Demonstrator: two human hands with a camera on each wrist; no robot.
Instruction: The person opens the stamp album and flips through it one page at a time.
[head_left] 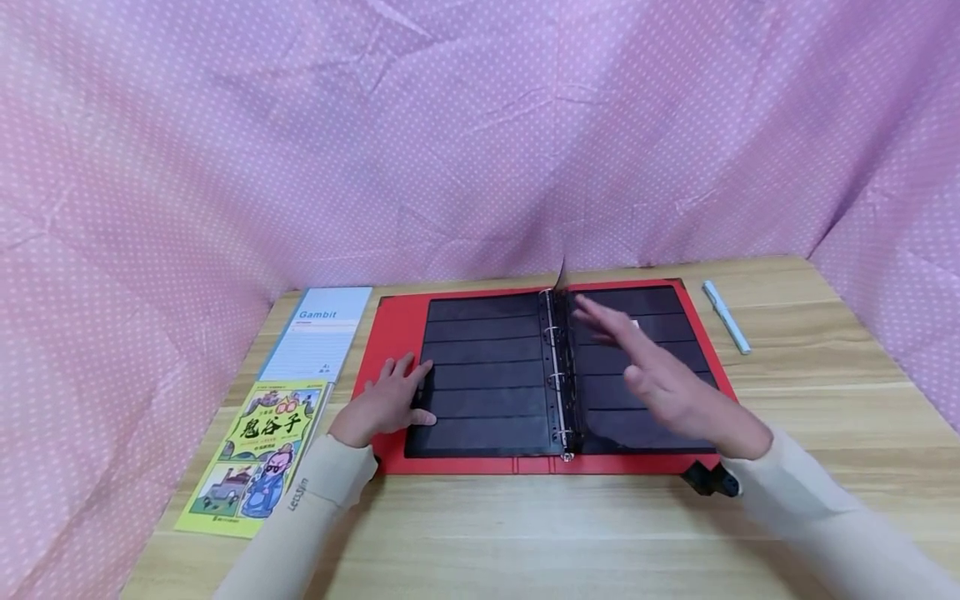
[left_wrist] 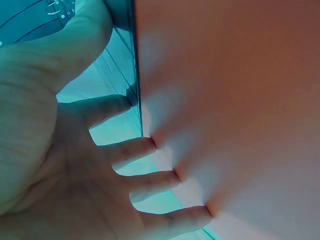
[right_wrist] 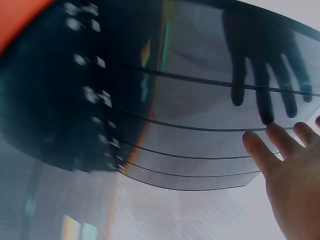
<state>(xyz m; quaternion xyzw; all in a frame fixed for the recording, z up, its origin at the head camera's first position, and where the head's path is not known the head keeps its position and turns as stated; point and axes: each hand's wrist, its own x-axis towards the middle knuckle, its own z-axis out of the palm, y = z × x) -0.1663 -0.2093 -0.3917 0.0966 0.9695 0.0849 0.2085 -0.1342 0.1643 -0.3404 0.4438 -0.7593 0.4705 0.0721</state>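
Observation:
A red ring binder [head_left: 390, 333] lies spread on the table, with black pocket pages on both sides of its metal rings [head_left: 555, 381]. My left hand [head_left: 386, 402] rests at the outer edge of the left page [head_left: 483, 375], fingers spread; in the left wrist view its fingertips [left_wrist: 192, 217] touch the red cover [left_wrist: 240, 100]. My right hand [head_left: 663, 385] is over the right page [head_left: 630, 421], fingers extended and holding nothing. One black page [head_left: 561, 272] stands up near the rings, seen almost edge-on. In the right wrist view a glossy pocket page [right_wrist: 190, 117] mirrors the right hand [right_wrist: 295, 175].
Left of the binder lie a blue-and-white notebook [head_left: 318, 333] marked Gambit and a yellow-green illustrated book [head_left: 251, 458]. A light blue pen [head_left: 726, 317] lies to its right. Behind the wooden table [head_left: 525, 533] hangs a pink dotted cloth [head_left: 450, 150].

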